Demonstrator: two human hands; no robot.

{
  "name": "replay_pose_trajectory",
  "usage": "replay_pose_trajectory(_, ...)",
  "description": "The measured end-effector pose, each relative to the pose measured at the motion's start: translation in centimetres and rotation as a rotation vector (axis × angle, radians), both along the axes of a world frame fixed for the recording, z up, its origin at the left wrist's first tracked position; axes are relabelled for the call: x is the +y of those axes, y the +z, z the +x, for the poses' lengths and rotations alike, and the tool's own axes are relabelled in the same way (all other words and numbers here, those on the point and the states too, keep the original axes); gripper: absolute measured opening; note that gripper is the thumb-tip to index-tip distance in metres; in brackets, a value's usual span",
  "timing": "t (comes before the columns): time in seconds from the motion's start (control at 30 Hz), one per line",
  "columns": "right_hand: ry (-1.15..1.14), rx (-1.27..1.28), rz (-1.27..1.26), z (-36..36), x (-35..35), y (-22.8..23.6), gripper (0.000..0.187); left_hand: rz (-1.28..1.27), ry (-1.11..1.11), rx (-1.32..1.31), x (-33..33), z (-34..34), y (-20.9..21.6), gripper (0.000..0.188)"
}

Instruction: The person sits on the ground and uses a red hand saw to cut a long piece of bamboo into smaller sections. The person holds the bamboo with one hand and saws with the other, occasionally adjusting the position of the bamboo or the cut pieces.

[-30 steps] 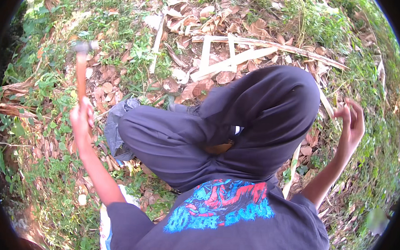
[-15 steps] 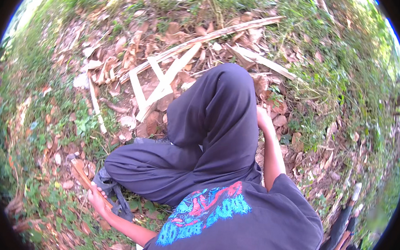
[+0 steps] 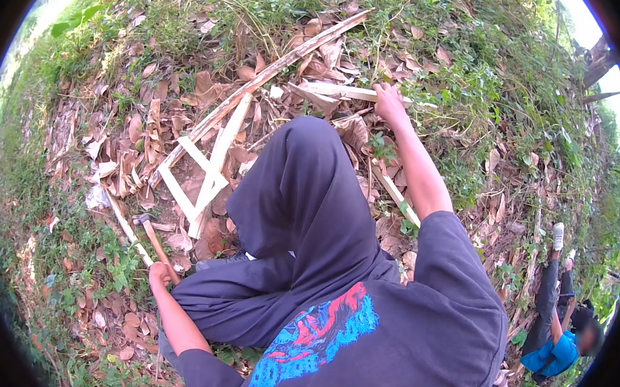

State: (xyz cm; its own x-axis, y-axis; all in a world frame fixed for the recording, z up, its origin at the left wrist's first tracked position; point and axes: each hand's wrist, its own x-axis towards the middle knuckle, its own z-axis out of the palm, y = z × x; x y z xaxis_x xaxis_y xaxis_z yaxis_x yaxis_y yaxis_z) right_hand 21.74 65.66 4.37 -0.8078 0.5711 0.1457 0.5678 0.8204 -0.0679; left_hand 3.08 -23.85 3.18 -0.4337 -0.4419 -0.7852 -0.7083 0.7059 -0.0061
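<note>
My left hand (image 3: 160,274) is closed round the wooden handle of a hammer (image 3: 155,238), low beside my left knee. The hammer's metal head points away from me. A thin pale stick (image 3: 127,224) lies along the ground right by that hand. My right hand (image 3: 390,104), stretched out beyond my raised knee, grips a pale wooden strip (image 3: 350,92) near its right end. Left of my knee, several pale strips form an A-like wooden frame (image 3: 212,164). Its upper part rests close against a long rough split pole (image 3: 274,69).
Another narrow wood strip (image 3: 396,193) lies beside my right forearm. Dry brown leaves (image 3: 127,145) and green weeds (image 3: 477,90) cover the ground. At the far right another person in a blue shirt (image 3: 552,355) is on the ground.
My right hand has moved from beside my knee out to the pale strip and taken hold of it. My left hand has shifted forward with the hammer. The view has turned somewhat.
</note>
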Motion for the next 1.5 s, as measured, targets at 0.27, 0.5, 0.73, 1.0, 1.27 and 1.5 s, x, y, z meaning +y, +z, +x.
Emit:
replay_pose_trajectory(0.27, 0.145, 0.172, -0.114, -0.5, -0.5, 8.6, 0.035, 0.526, -0.193, 0.753, 16.9, -3.1, 0.7, 0.035)
replay_pose_trajectory(0.5, 0.443, 0.423, -0.266, -7.0, -10.7, 24.0, 0.044, 0.704, 0.081, 0.569, 21.8, -5.8, -5.9, 0.049)
replay_pose_trajectory(0.73, 0.557, 0.400, -0.444, -8.8, -17.1, 28.8, 0.040, 0.206, -0.197, 0.947, 27.6, -5.5, -3.9, 0.050)
replay_pose_trajectory(1.0, 0.751, 0.241, -0.673, -16.0, -29.1, 28.8, 0.041, 0.741, -0.067, 0.928, 23.1, -3.3, -0.4, 0.033)
replay_pose_trajectory(1.27, 0.884, 0.179, -0.680, -19.9, -35.9, 24.4, 0.070, 1.060, -0.022, 1.202, 21.1, 4.2, 8.3, 0.032)
replay_pose_trajectory(1.5, 1.067, 0.069, -0.886, -20.1, -40.5, 19.1, 0.071, 0.847, -0.144, 1.368, 21.7, 3.4, 5.6, 0.027)
